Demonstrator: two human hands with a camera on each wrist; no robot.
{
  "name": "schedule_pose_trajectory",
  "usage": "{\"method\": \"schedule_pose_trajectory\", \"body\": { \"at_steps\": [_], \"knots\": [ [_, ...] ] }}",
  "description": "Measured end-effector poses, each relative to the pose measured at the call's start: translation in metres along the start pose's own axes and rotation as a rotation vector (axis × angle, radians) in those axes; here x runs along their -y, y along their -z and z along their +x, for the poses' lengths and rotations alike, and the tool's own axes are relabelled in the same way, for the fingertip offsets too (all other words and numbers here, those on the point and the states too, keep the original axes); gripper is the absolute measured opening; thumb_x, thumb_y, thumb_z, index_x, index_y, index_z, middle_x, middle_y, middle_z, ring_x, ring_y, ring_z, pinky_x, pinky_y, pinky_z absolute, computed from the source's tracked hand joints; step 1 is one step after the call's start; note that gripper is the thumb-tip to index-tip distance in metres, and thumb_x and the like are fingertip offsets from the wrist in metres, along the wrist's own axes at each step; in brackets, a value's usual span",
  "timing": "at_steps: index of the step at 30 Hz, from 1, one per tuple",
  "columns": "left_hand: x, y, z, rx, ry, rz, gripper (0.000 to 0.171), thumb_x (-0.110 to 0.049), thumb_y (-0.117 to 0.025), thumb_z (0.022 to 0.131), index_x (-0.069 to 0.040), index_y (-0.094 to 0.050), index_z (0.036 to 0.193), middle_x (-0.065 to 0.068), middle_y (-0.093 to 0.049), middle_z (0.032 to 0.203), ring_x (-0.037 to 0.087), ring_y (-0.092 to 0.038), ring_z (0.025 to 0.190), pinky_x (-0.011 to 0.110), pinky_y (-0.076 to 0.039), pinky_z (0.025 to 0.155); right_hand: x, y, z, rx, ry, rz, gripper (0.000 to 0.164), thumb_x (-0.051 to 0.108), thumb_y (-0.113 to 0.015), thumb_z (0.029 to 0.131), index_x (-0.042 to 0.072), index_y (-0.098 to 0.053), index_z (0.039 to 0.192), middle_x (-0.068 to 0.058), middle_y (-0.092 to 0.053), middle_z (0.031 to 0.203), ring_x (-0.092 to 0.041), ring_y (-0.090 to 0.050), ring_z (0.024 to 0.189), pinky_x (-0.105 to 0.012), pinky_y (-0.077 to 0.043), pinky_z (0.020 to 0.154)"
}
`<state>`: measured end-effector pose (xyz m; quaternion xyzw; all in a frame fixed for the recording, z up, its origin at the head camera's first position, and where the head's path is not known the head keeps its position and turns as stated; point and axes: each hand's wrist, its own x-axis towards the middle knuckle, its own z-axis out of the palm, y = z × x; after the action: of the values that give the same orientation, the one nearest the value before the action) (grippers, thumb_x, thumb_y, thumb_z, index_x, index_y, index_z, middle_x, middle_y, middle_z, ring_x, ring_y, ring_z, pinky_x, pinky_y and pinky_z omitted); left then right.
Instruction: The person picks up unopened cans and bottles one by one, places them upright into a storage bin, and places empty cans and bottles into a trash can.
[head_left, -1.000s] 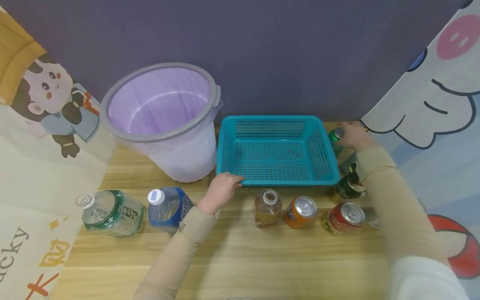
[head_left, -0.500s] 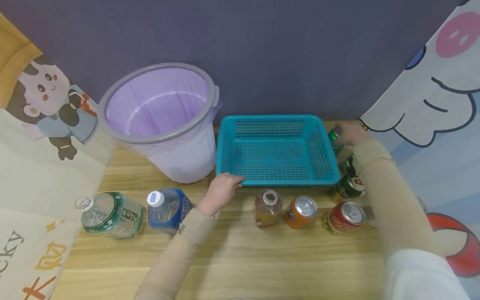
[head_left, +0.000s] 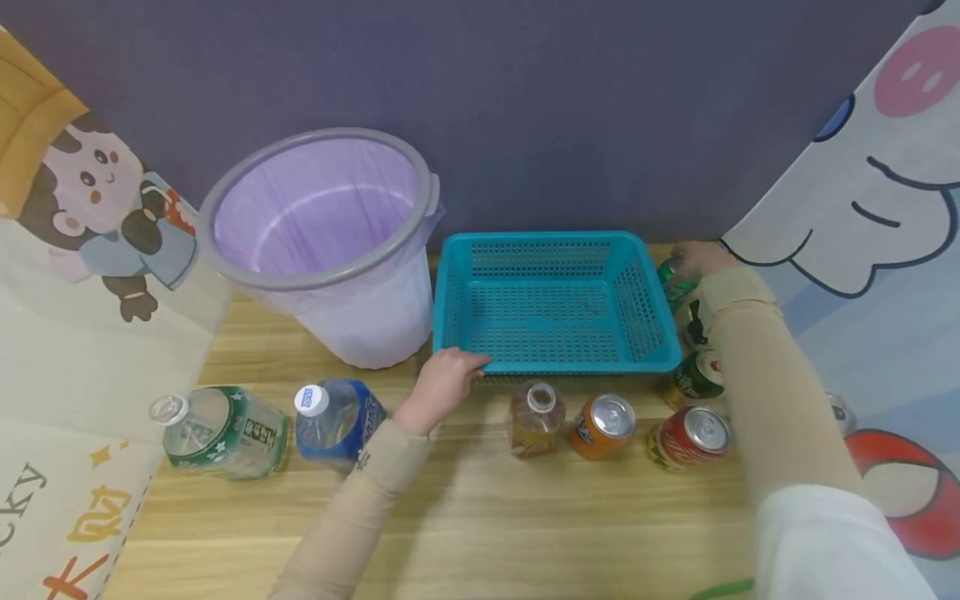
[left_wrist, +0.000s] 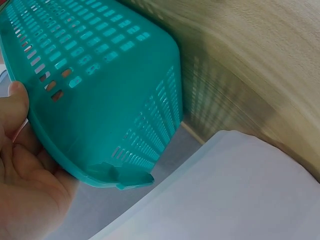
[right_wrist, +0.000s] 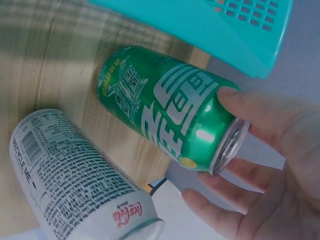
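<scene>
Wood-grain tabletop (head_left: pixel 570 533) fills the lower scene. Near right sit an orange can (head_left: pixel 600 428) and a red can (head_left: pixel 686 437). Beyond them, the left hand (head_left: pixel 442 385) pinches the teal basket (head_left: pixel 558 367) by its near rim. A white can (right_wrist: pixel 82 175) reads "RECYCLE ME" and "Coca-Cola"; just beside it, far right, the right hand (head_left: pixel 705 258), partly closed, holds the top of a Chinese-lettered green can (right_wrist: pixel 167 107), long axis roughly upright, lid up.

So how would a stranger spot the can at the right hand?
Find the teal basket. Just off its right side, at the back, the right hand holds the green can. Bright, with big white lettering, it stands out from the mostly white can beside it.
</scene>
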<state>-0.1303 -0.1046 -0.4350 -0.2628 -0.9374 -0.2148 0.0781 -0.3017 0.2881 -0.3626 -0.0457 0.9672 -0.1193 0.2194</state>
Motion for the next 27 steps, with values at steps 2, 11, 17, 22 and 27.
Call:
{"method": "schedule_pose_trajectory", "body": {
  "at_steps": [2, 11, 17, 22, 27],
  "knots": [
    [0.000, 0.000, 0.000, -0.004, 0.001, 0.005, 0.023, -0.005, -0.071, 0.082, -0.004, -0.072, 0.105, 0.009, -0.074, 0.093, 0.024, -0.067, 0.079, 0.038, -0.055, 0.076, 0.001, 0.000, 0.001, 0.015, -0.025, 0.027, 0.067, 0.018, -0.062, 0.084, -0.010, -0.033, 0.137, -0.036, -0.037, 0.135, -0.053, -0.037, 0.121, -0.067, -0.031, 0.100],
    [-0.002, 0.000, -0.002, -0.014, 0.002, 0.056, 0.023, -0.008, -0.071, 0.082, -0.006, -0.072, 0.105, 0.007, -0.074, 0.093, 0.022, -0.068, 0.078, 0.036, -0.055, 0.075, -0.001, -0.003, 0.012, -0.015, -0.008, 0.035, 0.067, 0.014, -0.067, 0.080, -0.016, -0.038, 0.132, -0.038, -0.042, 0.130, -0.053, -0.041, 0.117, -0.062, -0.038, 0.097],
    [-0.002, 0.001, 0.001, 0.013, -0.001, 0.064, 0.023, -0.008, -0.071, 0.082, -0.007, -0.073, 0.105, 0.007, -0.074, 0.094, 0.023, -0.069, 0.081, 0.037, -0.056, 0.076, -0.005, -0.006, 0.015, -0.017, 0.006, 0.052, 0.068, 0.016, -0.067, 0.080, -0.016, -0.037, 0.133, -0.039, -0.041, 0.130, -0.054, -0.040, 0.117, -0.063, -0.039, 0.096],
    [-0.003, 0.002, 0.002, 0.038, 0.013, 0.050, 0.023, -0.008, -0.070, 0.083, -0.006, -0.072, 0.106, 0.007, -0.073, 0.096, 0.023, -0.069, 0.084, 0.037, -0.056, 0.077, -0.008, -0.006, 0.018, -0.017, -0.006, 0.049, 0.068, 0.015, -0.068, 0.080, -0.015, -0.038, 0.132, -0.038, -0.042, 0.130, -0.054, -0.041, 0.117, -0.064, -0.038, 0.095],
    [-0.003, 0.002, 0.001, 0.031, 0.010, 0.051, 0.024, -0.008, -0.070, 0.083, -0.007, -0.072, 0.107, 0.007, -0.073, 0.097, 0.023, -0.069, 0.085, 0.036, -0.056, 0.077, -0.006, -0.007, 0.019, -0.012, -0.022, 0.027, 0.068, 0.015, -0.069, 0.078, -0.014, -0.038, 0.133, -0.037, -0.042, 0.130, -0.054, -0.041, 0.116, -0.063, -0.040, 0.094]
  ]
}}
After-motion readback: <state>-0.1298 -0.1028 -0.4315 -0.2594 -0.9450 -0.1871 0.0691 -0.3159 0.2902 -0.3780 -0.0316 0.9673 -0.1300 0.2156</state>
